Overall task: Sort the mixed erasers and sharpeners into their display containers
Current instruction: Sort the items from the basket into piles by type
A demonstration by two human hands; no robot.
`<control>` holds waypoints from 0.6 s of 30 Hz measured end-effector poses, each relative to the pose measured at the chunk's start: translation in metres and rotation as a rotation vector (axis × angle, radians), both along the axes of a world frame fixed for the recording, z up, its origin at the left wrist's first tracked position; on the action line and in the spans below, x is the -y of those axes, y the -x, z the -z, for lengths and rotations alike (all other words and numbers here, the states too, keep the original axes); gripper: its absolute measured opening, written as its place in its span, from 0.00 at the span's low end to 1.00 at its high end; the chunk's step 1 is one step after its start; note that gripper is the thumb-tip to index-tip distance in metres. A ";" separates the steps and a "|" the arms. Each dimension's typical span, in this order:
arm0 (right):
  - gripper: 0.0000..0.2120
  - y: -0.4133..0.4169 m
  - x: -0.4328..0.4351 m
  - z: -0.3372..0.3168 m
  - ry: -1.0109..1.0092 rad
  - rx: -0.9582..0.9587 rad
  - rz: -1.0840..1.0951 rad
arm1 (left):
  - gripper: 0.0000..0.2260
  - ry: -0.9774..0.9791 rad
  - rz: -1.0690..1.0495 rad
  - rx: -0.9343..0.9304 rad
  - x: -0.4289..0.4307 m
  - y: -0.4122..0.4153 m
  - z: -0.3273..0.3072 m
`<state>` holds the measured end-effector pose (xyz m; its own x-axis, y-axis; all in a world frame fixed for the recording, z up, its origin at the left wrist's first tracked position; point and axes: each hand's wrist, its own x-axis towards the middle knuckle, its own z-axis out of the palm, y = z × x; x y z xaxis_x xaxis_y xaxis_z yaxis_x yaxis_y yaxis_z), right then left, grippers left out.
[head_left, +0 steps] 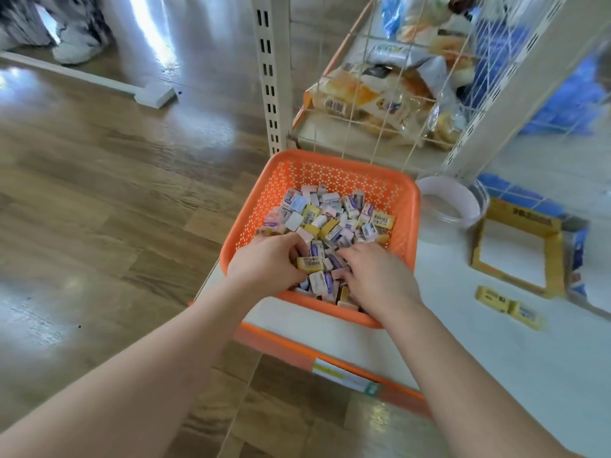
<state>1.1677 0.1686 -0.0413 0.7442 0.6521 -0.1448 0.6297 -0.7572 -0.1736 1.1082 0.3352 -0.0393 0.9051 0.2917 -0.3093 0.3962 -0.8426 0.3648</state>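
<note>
An orange perforated basket sits on the white shelf, filled with several small wrapped erasers in yellow, purple, pink and white. Both my hands are inside its near half. My left hand has its fingers curled down into the pile beside a yellow eraser. My right hand lies palm down on the pile with fingers spread, touching the erasers. What the curled left fingers hold is hidden.
A clear round tub stands right of the basket. Beyond it lies an open yellow display box, with two yellow erasers loose on the shelf. A wire rack with packaged goods rises behind. Wooden floor is at left.
</note>
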 end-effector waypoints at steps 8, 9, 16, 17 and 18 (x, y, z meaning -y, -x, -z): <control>0.21 0.008 0.003 -0.002 -0.386 -0.018 0.217 | 0.18 -0.064 0.047 0.151 -0.001 0.001 -0.002; 0.19 0.008 0.005 -0.002 -0.517 0.020 0.284 | 0.18 -0.077 0.059 0.152 -0.001 -0.002 -0.002; 0.18 0.024 0.003 0.003 -0.461 0.285 0.397 | 0.19 -0.018 0.061 0.118 -0.004 0.018 -0.002; 0.19 0.025 0.003 0.003 -0.384 0.275 0.369 | 0.19 0.019 0.063 0.124 -0.004 0.024 -0.002; 0.20 0.024 0.002 0.001 -0.314 0.245 0.338 | 0.19 0.039 0.071 0.132 -0.005 0.028 -0.004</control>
